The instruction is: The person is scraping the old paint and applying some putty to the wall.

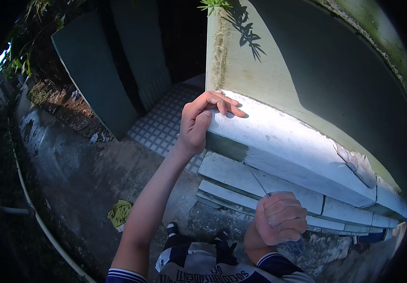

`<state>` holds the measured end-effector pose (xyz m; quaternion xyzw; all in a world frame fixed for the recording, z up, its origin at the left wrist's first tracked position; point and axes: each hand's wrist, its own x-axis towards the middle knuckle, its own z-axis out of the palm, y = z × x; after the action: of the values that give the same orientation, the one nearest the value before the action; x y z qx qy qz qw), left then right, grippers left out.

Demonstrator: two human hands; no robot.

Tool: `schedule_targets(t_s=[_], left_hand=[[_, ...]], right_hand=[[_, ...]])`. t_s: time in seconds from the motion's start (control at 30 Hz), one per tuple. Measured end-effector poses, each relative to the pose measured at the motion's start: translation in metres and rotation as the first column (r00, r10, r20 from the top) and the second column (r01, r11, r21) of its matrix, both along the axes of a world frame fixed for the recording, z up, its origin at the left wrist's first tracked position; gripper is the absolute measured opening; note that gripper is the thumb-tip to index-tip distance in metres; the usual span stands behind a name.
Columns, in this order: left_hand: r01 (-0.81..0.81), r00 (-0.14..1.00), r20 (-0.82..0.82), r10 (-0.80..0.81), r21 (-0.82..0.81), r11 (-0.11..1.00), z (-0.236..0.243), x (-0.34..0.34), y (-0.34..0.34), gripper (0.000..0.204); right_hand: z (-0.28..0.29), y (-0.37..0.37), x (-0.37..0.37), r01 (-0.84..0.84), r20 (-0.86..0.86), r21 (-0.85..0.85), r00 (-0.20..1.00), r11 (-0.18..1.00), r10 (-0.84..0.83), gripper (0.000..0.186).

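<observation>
A white-painted ledge (279, 129) runs along the foot of the pale wall, with a bare greenish patch (227, 147) on its front face. My left hand (208, 115) rests on the ledge's near corner, open, its fingers bent loosely over the top and holding nothing. Lower and to the right, my right hand (281, 218) is closed in a fist around what looks like a screwdriver. Its thin metal shaft (258, 182) slants up toward the lower edge of the ledge's face, beside the bare patch. Part of a clear handle (295, 246) shows below the fist; whether the tip touches is unclear.
A crumpled pale cloth or bag (357, 165) lies farther right on the ledge. White stepped slabs (241, 184) sit below it. A dark panel (92, 78) stands by the checkered tile floor (158, 118). A yellow-green cloth (120, 213) and a long pipe (31, 203) lie at left.
</observation>
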<state>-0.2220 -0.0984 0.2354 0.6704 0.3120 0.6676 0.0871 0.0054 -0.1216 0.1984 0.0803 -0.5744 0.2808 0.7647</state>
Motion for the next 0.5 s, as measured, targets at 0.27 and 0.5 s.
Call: schedule_targets(t_s=[0.27,0.5], left_hand=[[-0.009,1.000,0.015,0.009,-0.005,1.000,-0.001,0.000,0.001,0.021],[-0.011,1.000,-0.004,0.011,0.006,1.000,-0.001,0.001,0.002,0.021]], right_hand=[[0.001,0.002,-0.001,-0.093,0.016,-0.110,0.995,0.990,0.096,0.039],[0.003,0.000,0.009,-0.122,-0.026,0.003,0.992,0.993,0.122,0.038]])
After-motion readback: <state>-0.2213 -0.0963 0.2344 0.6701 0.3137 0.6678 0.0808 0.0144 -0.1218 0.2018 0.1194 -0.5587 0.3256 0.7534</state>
